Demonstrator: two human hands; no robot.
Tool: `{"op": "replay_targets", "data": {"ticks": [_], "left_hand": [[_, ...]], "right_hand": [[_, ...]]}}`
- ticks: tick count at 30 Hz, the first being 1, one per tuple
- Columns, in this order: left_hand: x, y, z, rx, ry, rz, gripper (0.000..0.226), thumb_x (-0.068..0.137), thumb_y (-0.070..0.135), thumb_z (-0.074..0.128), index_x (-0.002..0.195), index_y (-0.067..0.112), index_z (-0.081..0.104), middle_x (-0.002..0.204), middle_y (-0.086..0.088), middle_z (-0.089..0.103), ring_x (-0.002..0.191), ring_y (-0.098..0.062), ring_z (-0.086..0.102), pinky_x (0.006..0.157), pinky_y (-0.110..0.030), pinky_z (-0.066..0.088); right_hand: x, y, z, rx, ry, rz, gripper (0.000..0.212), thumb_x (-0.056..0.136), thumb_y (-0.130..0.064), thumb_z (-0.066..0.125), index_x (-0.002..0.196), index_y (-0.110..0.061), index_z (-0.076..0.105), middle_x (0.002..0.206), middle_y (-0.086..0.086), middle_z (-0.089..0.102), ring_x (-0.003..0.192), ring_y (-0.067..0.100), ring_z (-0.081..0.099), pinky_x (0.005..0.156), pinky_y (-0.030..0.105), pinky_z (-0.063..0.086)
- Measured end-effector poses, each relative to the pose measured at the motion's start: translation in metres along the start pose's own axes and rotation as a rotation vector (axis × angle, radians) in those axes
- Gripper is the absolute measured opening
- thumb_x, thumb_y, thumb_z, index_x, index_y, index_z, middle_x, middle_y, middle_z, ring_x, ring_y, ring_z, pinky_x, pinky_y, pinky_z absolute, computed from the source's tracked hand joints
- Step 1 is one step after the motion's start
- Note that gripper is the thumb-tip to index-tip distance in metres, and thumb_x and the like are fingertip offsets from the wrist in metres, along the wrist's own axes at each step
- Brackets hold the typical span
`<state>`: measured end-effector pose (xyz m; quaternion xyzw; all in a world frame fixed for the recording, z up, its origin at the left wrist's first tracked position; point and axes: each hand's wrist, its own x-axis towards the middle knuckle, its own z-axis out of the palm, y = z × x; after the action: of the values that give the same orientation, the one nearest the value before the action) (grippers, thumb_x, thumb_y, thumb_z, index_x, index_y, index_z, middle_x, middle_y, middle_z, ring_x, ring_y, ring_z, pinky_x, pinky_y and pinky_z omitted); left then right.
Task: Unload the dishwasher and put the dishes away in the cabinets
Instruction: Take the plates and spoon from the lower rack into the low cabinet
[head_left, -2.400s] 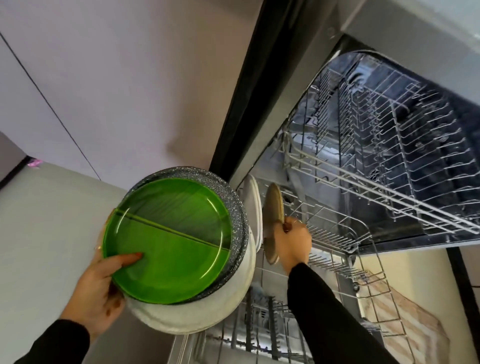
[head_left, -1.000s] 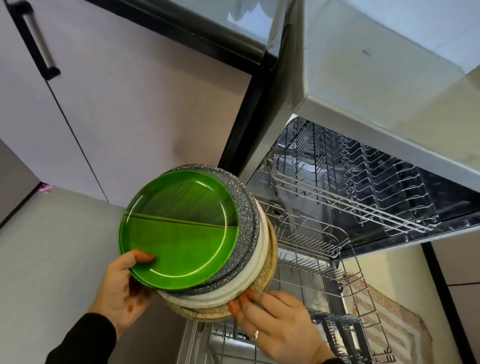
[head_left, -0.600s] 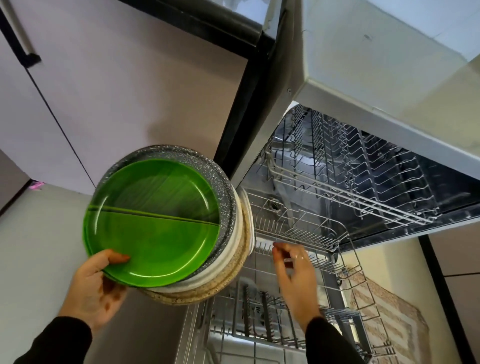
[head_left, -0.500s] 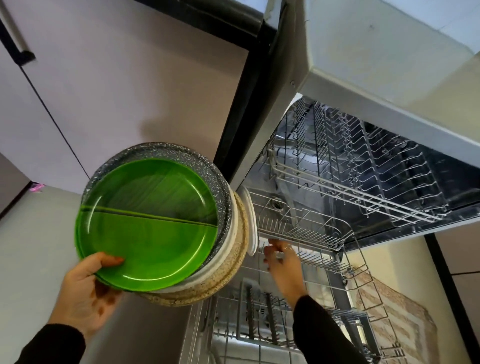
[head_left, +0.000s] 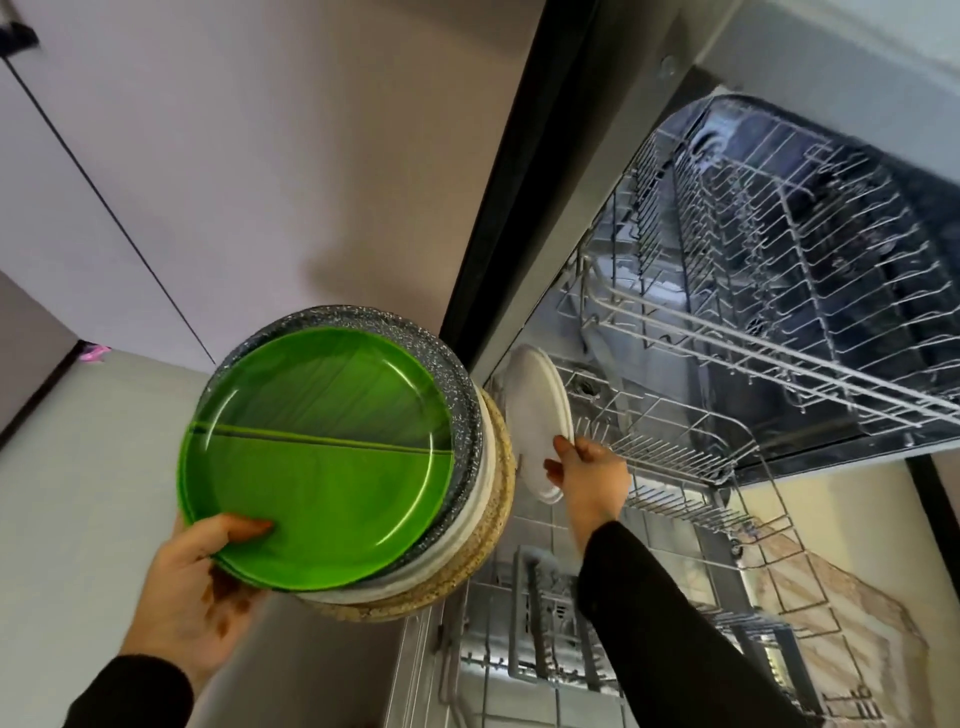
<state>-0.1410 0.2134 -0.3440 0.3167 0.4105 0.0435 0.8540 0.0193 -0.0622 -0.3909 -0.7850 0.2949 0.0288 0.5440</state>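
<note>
My left hand carries a stack of plates from below, thumb pressed on the top one, a green divided plate. Under it lie a dark speckled plate, a white plate and a beige speckled plate. My right hand grips the rim of a white plate that stands on edge in the lower dishwasher rack, just right of the stack. The upper rack holds no dishes that I can see.
The open dishwasher door lies below the racks, with a cutlery basket near its front. Pale cabinet fronts fill the left and top. A patterned rug lies on the floor at the right.
My right hand left the bottom of the stack, reached into the lower rack and closed on the upright white plate. The stack in my left hand shifted slightly.
</note>
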Motion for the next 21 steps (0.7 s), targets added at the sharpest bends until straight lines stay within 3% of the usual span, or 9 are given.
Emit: {"op": "replay_targets", "data": {"ticks": [4, 6, 8, 10, 12, 14, 15, 17, 21], "left_hand": [[-0.010, 0.006, 0.012, 0.011, -0.011, -0.034, 0.098, 0.031, 0.015, 0.079, 0.126, 0.005, 0.058, 0.099, -0.009, 0.074, 0.085, -0.027, 0.072, 0.069, -0.050, 0.057], [-0.021, 0.013, 0.020, 0.000, -0.031, -0.052, 0.079, 0.050, 0.012, 0.071, 0.128, 0.006, 0.058, 0.115, -0.014, 0.069, 0.097, -0.031, 0.068, 0.073, -0.054, 0.055], [-0.038, 0.020, 0.029, -0.018, -0.050, -0.072, 0.067, 0.062, 0.007, 0.058, 0.128, 0.006, 0.058, 0.109, -0.012, 0.072, 0.091, -0.030, 0.070, 0.072, -0.053, 0.055], [-0.060, 0.027, 0.039, -0.027, -0.049, -0.080, 0.064, 0.059, 0.007, 0.060, 0.123, 0.005, 0.060, 0.094, -0.009, 0.075, 0.080, -0.027, 0.073, 0.067, -0.050, 0.057], [-0.085, 0.037, 0.053, -0.024, -0.087, -0.095, 0.053, 0.053, 0.008, 0.066, 0.106, 0.005, 0.069, 0.092, -0.011, 0.075, 0.074, -0.027, 0.073, 0.058, -0.045, 0.059], [-0.118, 0.049, 0.071, 0.002, -0.153, -0.131, 0.027, 0.063, 0.005, 0.059, 0.084, 0.004, 0.075, 0.083, -0.012, 0.075, 0.066, -0.026, 0.073, 0.049, -0.038, 0.058], [-0.131, 0.052, 0.080, 0.012, -0.168, -0.147, 0.022, 0.071, 0.002, 0.054, 0.080, 0.003, 0.074, 0.076, -0.010, 0.075, 0.061, -0.024, 0.072, 0.045, -0.035, 0.057], [-0.155, 0.060, 0.099, 0.055, -0.176, -0.157, 0.029, 0.083, 0.000, 0.046, 0.079, 0.004, 0.074, 0.070, -0.009, 0.074, 0.057, -0.023, 0.071, 0.043, -0.033, 0.056], [-0.189, 0.072, 0.119, 0.098, -0.165, -0.146, 0.023, 0.084, -0.001, 0.046, 0.092, 0.005, 0.067, 0.074, -0.008, 0.075, 0.076, -0.029, 0.068, 0.048, -0.031, 0.058]], "right_hand": [[-0.036, -0.010, -0.042, 0.009, 0.000, -0.063, 0.012, 0.082, -0.018, 0.073, 0.093, -0.015, 0.073, 0.080, 0.000, 0.074, 0.066, 0.009, 0.071, 0.061, 0.023, 0.058], [-0.061, -0.013, -0.071, -0.095, -0.027, -0.159, 0.019, 0.080, -0.021, 0.073, 0.098, -0.014, 0.073, 0.082, -0.004, 0.073, 0.064, 0.008, 0.069, 0.054, 0.018, 0.054], [-0.089, -0.019, -0.099, -0.275, -0.034, -0.311, 0.016, 0.079, -0.017, 0.074, 0.095, -0.015, 0.072, 0.086, -0.015, 0.065, 0.065, 0.000, 0.061, 0.050, 0.007, 0.047], [-0.115, -0.029, -0.123, -0.391, -0.060, -0.449, 0.016, 0.076, -0.007, 0.076, 0.090, -0.014, 0.073, 0.093, -0.025, 0.052, 0.074, -0.008, 0.057, 0.067, -0.003, 0.045], [-0.138, -0.038, -0.143, -0.442, -0.127, -0.503, 0.021, 0.074, 0.000, 0.076, 0.088, -0.015, 0.072, 0.093, -0.024, 0.051, 0.084, -0.011, 0.058, 0.081, -0.003, 0.043], [-0.163, -0.047, -0.165, -0.461, -0.175, -0.537, 0.030, 0.072, -0.006, 0.078, 0.083, -0.032, 0.070, 0.090, -0.025, 0.054, 0.100, -0.010, 0.053, 0.083, 0.007, 0.049], [-0.173, -0.049, -0.174, -0.467, -0.181, -0.564, 0.035, 0.071, -0.015, 0.078, 0.079, -0.047, 0.066, 0.093, -0.022, 0.055, 0.100, -0.004, 0.055, 0.079, 0.011, 0.053], [-0.194, -0.062, -0.188, -0.424, -0.171, -0.579, 0.029, 0.067, -0.030, 0.074, 0.075, -0.056, 0.063, 0.099, -0.022, 0.054, 0.093, 0.003, 0.058, 0.072, 0.016, 0.055], [-0.236, -0.095, -0.206, -0.338, -0.218, -0.572, 0.073, 0.074, 0.003, 0.069, 0.076, -0.069, 0.057, 0.101, -0.039, 0.052, 0.090, -0.011, 0.054, 0.073, 0.009, 0.046]]}}
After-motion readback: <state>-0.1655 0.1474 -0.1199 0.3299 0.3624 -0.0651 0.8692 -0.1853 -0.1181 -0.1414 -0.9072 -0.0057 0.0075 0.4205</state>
